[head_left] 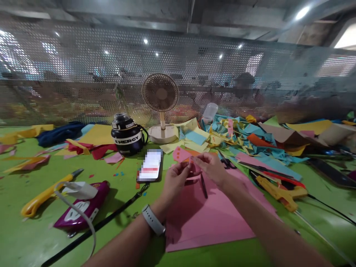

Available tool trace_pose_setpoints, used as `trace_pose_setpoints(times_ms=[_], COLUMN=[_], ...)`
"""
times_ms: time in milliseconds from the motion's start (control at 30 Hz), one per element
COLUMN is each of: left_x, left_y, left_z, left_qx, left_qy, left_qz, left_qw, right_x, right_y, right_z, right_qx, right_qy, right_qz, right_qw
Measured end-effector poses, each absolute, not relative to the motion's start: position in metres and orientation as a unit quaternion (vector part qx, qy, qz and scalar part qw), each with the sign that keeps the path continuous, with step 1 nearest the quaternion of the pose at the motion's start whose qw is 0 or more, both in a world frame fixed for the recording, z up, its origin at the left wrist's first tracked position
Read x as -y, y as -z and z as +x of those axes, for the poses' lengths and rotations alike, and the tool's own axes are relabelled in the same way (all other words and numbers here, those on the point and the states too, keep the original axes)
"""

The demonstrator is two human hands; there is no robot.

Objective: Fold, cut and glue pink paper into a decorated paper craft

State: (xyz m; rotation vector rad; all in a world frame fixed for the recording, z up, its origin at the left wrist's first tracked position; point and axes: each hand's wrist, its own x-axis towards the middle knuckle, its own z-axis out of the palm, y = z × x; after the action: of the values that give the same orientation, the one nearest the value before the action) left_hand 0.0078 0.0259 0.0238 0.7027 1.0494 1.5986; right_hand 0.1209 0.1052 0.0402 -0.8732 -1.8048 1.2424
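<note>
Over a stack of pink paper sheets (211,222), my left hand (178,178) and my right hand (210,167) meet with fingertips pinched on a small pink paper piece (190,161). Its exact shape is partly hidden by the fingers. Just beyond them lies a pink paper scrap with orange dots (179,153), beside an orange strip. A dark pen-like stick (204,185) rests on the pink sheets below my right hand. Black-handled scissors (228,163) lie past my right wrist, and a lit phone (150,166) is left of my left hand.
A small fan (160,92) and a black bottle (128,135) stand at the back. Coloured paper scraps (222,133) pile up at the back right. A yellow glue gun (283,191) lies right; a yellow cutter (44,196) and purple power bank (83,211) with a white plug lie left.
</note>
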Motion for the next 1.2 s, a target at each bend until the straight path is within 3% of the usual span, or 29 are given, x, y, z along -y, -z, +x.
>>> trace_pose_setpoints(times_ms=[267,1200], left_x=[-0.0250,-0.0272], left_y=[-0.0243,-0.0224], left_z=[0.0084,0.0070], left_qx=[-0.437,-0.448], left_qy=[-0.665,-0.659], left_qz=[0.298,0.329], left_qw=[0.527,0.506], right_x=[-0.1045,-0.1016], right_y=[-0.0407,-0.0415], right_z=[0.1212,0.1133], right_qx=[0.756,0.644], right_qy=[-0.378,-0.575], right_qz=[-0.368,-0.340], right_qw=[0.388,0.373])
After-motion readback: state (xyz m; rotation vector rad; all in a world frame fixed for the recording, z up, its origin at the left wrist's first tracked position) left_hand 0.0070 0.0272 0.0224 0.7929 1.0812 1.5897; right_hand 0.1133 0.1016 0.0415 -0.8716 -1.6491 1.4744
